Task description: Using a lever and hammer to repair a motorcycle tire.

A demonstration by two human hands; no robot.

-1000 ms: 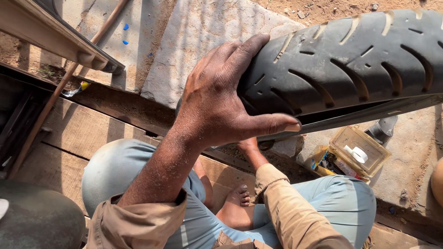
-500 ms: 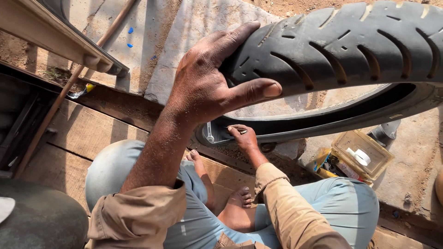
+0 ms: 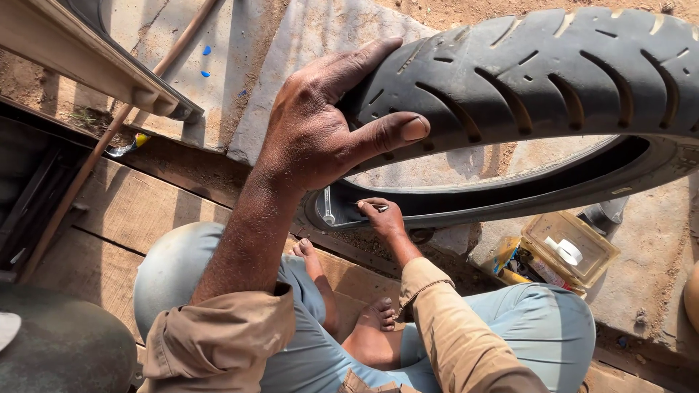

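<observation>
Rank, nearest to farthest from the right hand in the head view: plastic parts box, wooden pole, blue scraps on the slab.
From the right hand:
1. Plastic parts box, off to its right.
2. Wooden pole, far left.
3. Blue scraps, upper left on the slab, slightly farther.

Below me I see wooden planks (image 3: 138,211) laid side by side, weathered and dusty. Beyond them lies a flat grey stone slab (image 3: 306,44) on sandy ground. A long brown rod (image 3: 109,135) runs diagonally across the left, from the planks up toward the top edge. Just left of it a pale wooden beam (image 3: 65,54) crosses the upper left corner. Two small blue scraps (image 3: 205,62) lie on the ground near the rod. At the right, a clear plastic box (image 3: 571,247) stands with its lid open, holding what may be small patches and tubes; I cannot tell for sure. A dark rounded object (image 3: 58,349) fills the lower left corner.
</observation>
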